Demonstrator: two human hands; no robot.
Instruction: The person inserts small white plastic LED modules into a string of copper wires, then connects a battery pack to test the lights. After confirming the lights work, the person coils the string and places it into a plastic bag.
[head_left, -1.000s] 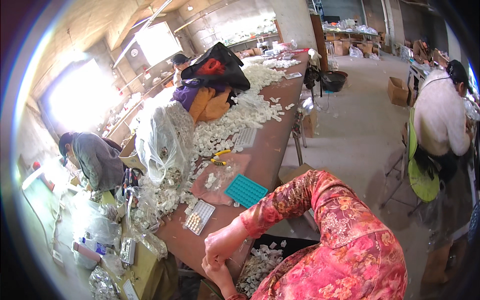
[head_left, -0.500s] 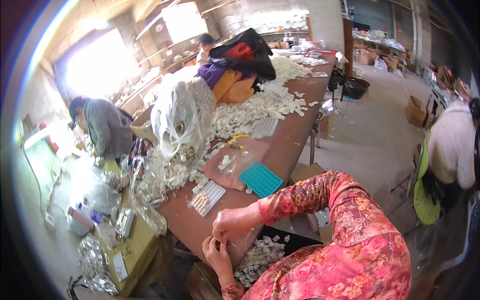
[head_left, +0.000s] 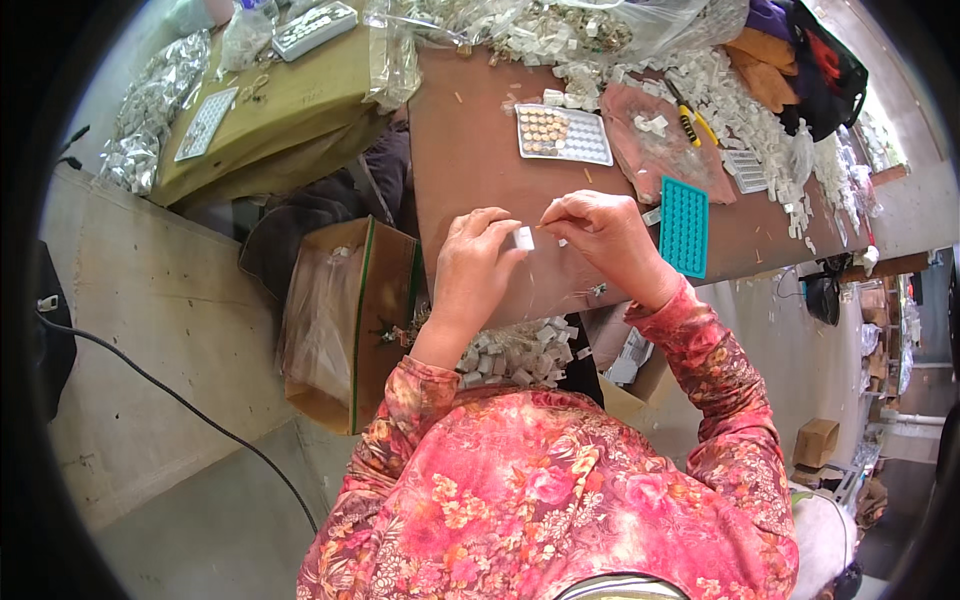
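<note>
Over the near edge of the brown table (head_left: 470, 130), my left hand (head_left: 470, 262) pinches a small white card tag (head_left: 523, 238) between thumb and fingertips. My right hand (head_left: 610, 240) is closed just to the right of it, a small gap between the two. Its fingertips pinch something thin and tiny, too small to name, with a small white bit by the thumb. Beyond the hands lies a white tray (head_left: 588, 136), its left part filled with small round gold-coloured pieces (head_left: 543, 130). A teal tray with rows of cups (head_left: 683, 225) lies beside my right wrist.
Yellow-and-black pliers (head_left: 690, 125) rest by a pink sheet (head_left: 650, 145). White tags (head_left: 800, 190) heap along the table's far right. More white tags (head_left: 520, 352) pile below my hands. A cardboard box (head_left: 365, 330) stands left of my left forearm; a green-covered table (head_left: 290, 100) is farther left.
The view has swung down and round toward my hands. My hands, pressed together before, are now slightly apart, and the white card tag shows in my left fingers.
</note>
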